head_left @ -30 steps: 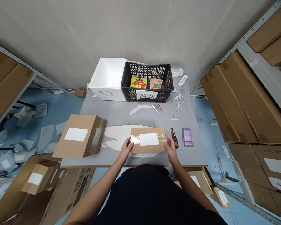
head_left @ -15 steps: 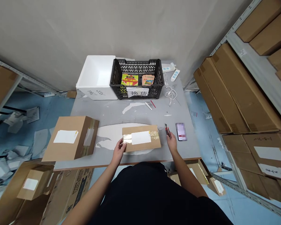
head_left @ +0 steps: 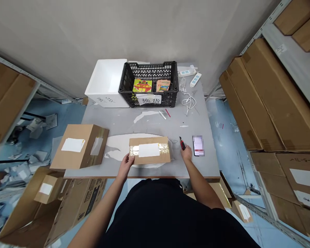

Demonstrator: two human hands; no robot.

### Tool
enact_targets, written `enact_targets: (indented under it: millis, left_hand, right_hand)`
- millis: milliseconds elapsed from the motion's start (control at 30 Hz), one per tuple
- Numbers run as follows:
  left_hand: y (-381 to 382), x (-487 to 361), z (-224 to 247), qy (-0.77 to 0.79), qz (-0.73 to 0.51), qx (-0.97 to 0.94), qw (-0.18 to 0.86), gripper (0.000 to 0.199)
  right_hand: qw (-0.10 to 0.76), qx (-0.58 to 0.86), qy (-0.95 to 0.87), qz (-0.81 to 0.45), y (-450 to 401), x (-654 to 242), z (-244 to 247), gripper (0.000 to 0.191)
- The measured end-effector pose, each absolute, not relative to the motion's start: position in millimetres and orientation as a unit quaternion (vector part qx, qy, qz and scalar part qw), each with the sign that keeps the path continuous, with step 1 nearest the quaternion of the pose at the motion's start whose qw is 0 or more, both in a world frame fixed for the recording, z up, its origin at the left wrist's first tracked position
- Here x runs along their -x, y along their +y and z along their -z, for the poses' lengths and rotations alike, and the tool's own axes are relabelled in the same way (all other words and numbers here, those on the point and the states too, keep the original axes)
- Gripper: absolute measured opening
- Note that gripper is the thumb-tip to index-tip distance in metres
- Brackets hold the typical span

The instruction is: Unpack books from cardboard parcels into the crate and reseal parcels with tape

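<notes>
Brown cardboard parcel (head_left: 150,150) lies flat on the grey table (head_left: 196,165), near the front edge, over a pale sheet (head_left: 119,146). Clear tape (head_left: 134,150) bands both ends, with a white label (head_left: 149,150) between.

Left hand (head_left: 125,163) is clamped on the parcel's near left corner, a sound hold: low on the edge, pinning the parcel to the table and leaving the top face open. Right hand (head_left: 186,153) is well apart from it, just beyond the parcel's right end, at the lower end of a red-and-black box cutter (head_left: 182,143). The cutter's tip points away from the body and from the left hand, a safe line. Grip here is hard to read: fingers cover the cutter's base, and the hand may be closed on it or only touching.

Phone (head_left: 198,146), its screen blurred, lies just right of the cutter. Second taped box (head_left: 80,146) sits left of the parcel, well apart. Toward the wall stand a black crate (head_left: 147,65) and a white foam box (head_left: 105,82), side by side and touching.
</notes>
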State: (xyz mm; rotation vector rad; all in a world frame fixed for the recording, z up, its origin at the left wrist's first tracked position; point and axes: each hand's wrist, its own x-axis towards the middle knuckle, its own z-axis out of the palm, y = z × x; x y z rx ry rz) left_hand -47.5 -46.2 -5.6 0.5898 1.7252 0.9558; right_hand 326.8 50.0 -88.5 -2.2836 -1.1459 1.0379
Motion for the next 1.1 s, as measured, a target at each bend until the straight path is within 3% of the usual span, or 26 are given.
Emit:
enact_targets:
  millis: [133, 500, 800, 1100]
  left_hand:
    - [-50.0, 43.3, 7.2, 0.718, -0.408, -0.237, 0.512, 0.068]
    - [-61.4, 31.7, 14.3, 0.719, -0.427, -0.254, 0.486, 0.066]
    - [-58.1, 39.0, 12.1, 0.720, -0.438, -0.289, 0.454, 0.052]
    - [-57.0, 44.2, 17.1, 0.705, -0.468, -0.274, 0.457, 0.046]
  right_hand:
    - [0.226, 0.770, -0.404, -0.440, 43.4, -331.7, 79.6, 0.028]
    - [0.336, 0.635, -0.443, -0.536, 20.0, -305.7, -11.2, 0.053]
    - [0.103, 0.459, -0.801, -0.369, 52.6, -223.7, -82.4, 0.052]
    - [-0.128, 0.271, -0.922, -0.243, 77.9, -151.0, -98.8, 0.053]
